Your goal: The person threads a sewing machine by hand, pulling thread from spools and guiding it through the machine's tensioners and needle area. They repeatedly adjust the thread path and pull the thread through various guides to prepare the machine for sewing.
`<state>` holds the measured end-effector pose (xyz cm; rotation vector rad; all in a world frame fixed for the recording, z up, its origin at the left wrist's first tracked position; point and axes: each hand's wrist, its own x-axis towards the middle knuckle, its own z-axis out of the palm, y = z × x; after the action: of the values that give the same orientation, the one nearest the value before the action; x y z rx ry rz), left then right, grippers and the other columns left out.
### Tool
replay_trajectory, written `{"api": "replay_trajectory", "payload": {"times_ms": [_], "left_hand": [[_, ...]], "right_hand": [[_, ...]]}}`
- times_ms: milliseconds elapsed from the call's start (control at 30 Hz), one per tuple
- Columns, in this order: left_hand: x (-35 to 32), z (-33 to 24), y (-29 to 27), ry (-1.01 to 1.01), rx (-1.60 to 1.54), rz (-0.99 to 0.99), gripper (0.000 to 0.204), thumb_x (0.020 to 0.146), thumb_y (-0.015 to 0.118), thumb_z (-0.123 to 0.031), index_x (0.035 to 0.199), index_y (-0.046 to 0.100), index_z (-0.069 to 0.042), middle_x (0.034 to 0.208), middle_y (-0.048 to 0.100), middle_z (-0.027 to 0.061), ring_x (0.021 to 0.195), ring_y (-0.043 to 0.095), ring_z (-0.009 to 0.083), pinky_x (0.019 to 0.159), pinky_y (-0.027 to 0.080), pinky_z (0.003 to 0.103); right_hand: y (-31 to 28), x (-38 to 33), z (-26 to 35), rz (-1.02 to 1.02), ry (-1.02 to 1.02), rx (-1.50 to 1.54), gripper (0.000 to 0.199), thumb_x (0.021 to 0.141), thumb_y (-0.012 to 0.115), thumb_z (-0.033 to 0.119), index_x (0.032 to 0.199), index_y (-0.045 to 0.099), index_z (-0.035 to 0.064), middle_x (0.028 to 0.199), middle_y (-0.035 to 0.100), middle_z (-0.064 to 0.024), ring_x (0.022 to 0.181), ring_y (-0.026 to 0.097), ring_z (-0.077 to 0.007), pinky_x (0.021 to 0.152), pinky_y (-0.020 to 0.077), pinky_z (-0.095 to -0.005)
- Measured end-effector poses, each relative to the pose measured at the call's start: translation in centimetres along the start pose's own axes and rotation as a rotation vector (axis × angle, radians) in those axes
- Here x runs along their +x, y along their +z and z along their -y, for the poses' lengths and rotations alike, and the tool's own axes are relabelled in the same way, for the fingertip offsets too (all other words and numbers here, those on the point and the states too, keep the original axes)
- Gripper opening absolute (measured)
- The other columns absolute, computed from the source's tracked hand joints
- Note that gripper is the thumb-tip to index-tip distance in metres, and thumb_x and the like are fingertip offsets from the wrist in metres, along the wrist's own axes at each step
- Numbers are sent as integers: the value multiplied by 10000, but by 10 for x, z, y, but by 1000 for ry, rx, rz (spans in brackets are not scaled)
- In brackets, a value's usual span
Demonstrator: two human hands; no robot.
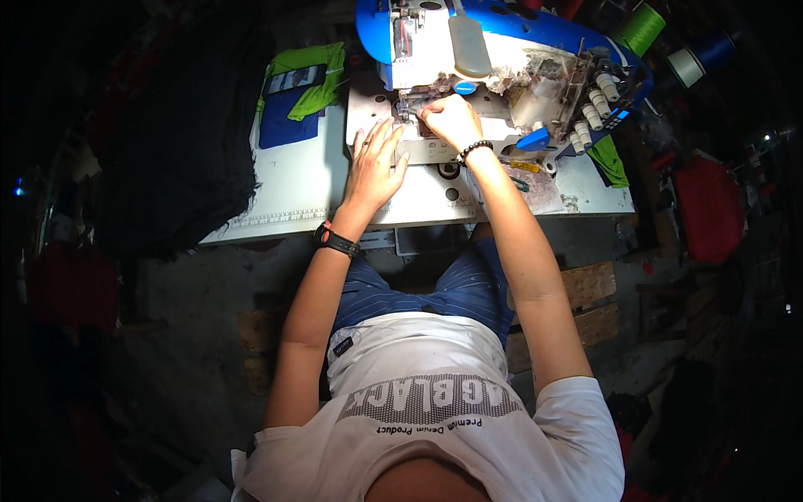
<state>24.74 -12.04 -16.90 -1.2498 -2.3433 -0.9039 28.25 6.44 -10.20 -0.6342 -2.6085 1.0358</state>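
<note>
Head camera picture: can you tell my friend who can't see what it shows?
Seen from above, a seated person works at a blue and white sewing machine on a white table. The left hand lies flat beside the needle area, and the right hand pinches something small there. Green and blue fabric lies at the left.

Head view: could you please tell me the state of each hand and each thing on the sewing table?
Left hand: open, flat on the table, fingers spread.
Right hand: fingers curled at the needle area; what they pinch is hidden.
Sewing machine: upright, lint-covered at its right side.
Green and blue fabric: folded, lying at the table's left.
Dark cloth: draped over the table's left edge.
Thread cones: upright behind the machine.
</note>
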Motion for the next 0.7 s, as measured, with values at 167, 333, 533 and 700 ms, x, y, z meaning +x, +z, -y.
{"api": "replay_trajectory", "payload": {"times_ms": [167, 333, 533, 700], "left_hand": [[2, -2, 0, 7, -9, -2, 538, 840, 651, -211, 1350, 527, -94, 1426, 466, 157, 1346, 408, 305, 1146, 210, 540], [1, -2, -2, 3, -6, -1, 535, 837, 653, -209, 1346, 531, -98, 1431, 462, 155, 1345, 409, 306, 1144, 212, 541], [1, -3, -1, 3, 0, 8, 537, 836, 653, -210, 1348, 531, -100, 1435, 459, 156, 1349, 406, 308, 1147, 208, 538], [1, -3, -2, 1, 11, 11, 536, 835, 652, -211, 1346, 533, -101, 1436, 459, 156, 1352, 403, 306, 1147, 206, 537]], "right_hand": [[5, 5, -9, -44, -26, -6, 287, 742, 629, 320, 912, 773, 138, 925, 716, -151, 908, 688, -328, 846, 525, -382], [4, 4, -6, -4, -15, -2, 287, 749, 626, 323, 919, 773, 144, 941, 716, -147, 921, 685, -324, 850, 523, -388], [5, 3, -6, -23, -3, 11, 283, 747, 620, 317, 910, 774, 145, 924, 718, -147, 911, 687, -323, 847, 524, -385], [4, 1, -3, -16, -5, 10, 274, 749, 617, 313, 889, 775, 139, 915, 721, -141, 909, 689, -319, 847, 522, -387]]}}
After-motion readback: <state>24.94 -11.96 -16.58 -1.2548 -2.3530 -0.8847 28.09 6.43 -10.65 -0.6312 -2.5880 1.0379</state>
